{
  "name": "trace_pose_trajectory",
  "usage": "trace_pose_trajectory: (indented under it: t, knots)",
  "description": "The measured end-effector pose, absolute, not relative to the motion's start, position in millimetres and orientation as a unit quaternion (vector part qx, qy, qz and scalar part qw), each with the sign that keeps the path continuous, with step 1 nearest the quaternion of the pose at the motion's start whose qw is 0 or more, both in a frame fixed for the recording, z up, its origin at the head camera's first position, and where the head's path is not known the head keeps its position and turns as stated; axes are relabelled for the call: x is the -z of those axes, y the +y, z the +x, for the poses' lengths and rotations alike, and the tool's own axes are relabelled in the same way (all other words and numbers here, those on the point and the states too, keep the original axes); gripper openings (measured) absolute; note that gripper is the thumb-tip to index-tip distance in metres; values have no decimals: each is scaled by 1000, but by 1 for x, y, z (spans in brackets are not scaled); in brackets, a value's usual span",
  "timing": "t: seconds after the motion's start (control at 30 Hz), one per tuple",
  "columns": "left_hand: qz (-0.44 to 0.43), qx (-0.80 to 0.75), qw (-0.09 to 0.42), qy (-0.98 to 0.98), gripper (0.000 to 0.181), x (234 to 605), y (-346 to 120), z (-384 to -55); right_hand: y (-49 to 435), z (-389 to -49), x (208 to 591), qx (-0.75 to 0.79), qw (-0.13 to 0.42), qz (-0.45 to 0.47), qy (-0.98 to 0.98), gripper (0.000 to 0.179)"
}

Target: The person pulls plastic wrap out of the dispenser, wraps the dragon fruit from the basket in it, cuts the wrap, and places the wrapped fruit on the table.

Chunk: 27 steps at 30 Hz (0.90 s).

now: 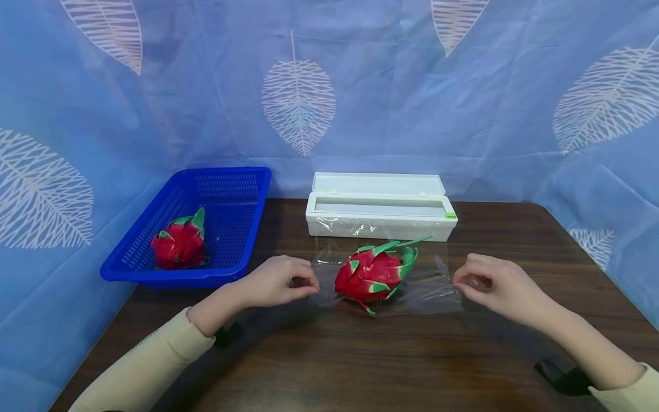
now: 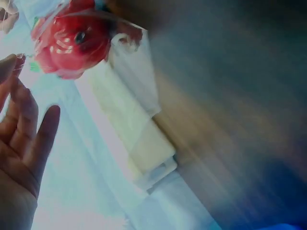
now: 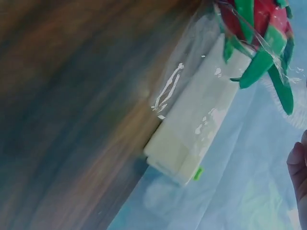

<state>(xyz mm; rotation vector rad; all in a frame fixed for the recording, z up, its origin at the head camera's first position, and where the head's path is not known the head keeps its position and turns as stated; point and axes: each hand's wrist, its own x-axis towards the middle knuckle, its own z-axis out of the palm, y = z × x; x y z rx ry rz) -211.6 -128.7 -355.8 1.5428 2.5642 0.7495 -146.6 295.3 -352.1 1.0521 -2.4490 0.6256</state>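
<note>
A red dragon fruit with green scales (image 1: 370,274) lies on a sheet of clear plastic wrap (image 1: 429,292) in the middle of the table. My left hand (image 1: 282,280) pinches the wrap's left edge between thumb and fingers. On the other side, my right hand (image 1: 496,283) pinches the right edge. Both hands stand apart from the fruit. In the left wrist view the fruit (image 2: 72,43) shows its rounded end, near the left fingertips. The right wrist view catches the fruit's green leafy end (image 3: 273,48) and only part of the right hand (image 3: 300,165) at the border.
Behind the fruit stands a white wrap dispenser box (image 1: 381,230) with its lid raised and a green piece at its right end. A blue plastic basket (image 1: 231,240) at the left holds another dragon fruit (image 1: 180,245). A blue leaf-patterned cloth (image 1: 381,103) hangs behind the brown table (image 1: 334,366).
</note>
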Motion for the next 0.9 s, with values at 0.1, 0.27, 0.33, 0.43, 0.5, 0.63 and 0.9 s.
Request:
trace_pose_trajectory:
  t: [0.1,0.27,0.33,0.43,0.5,0.63,0.9]
  knots:
    - [474,-299,57,826,5,354,-122,-216,286,-153,350,-243,188,345,-887,24]
    - [384,-441,153,797,11,359,-108,-223,271,-165,353,-284,187,315,-886,29]
    - [351,-480,161,788,11,362,-102,-226,265,-170,354,-300,197,307,-882,27]
    - [313,-515,154,783,10,362,-94,-225,258,-176,356,-317,204,289,-880,24]
    - [302,-529,144,780,10,364,-89,-227,253,-180,357,-328,206,277,-880,22]
    - [289,-550,124,774,10,367,-79,-231,243,-187,359,-333,212,245,-885,16]
    - [266,-571,103,770,10,377,-61,-239,224,-191,365,-345,200,206,-894,11]
